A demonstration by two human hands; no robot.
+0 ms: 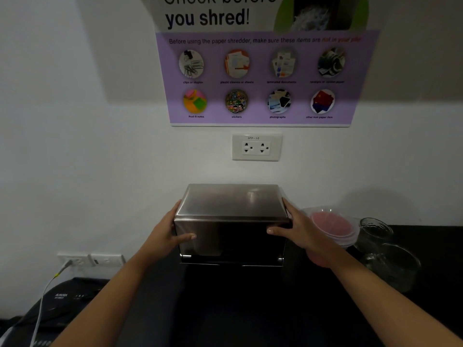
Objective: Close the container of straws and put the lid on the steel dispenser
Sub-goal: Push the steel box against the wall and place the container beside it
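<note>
My left hand [167,232] and right hand [299,227] clamp the steel dispenser [231,244] from either side, thumbs flat on its front face, fingers wrapped round the side walls. Its lid [231,201] sits on top, a flat brushed-steel sheet with a shallow folded rim, dull and faintly reflective. The box is rectangular, its dark front mirroring the room, with a narrow slot along its base. It stands at the back edge of the black counter [426,246], near the wall. Just beside it on the right sits a clear container [333,227] with pink contents.
</note>
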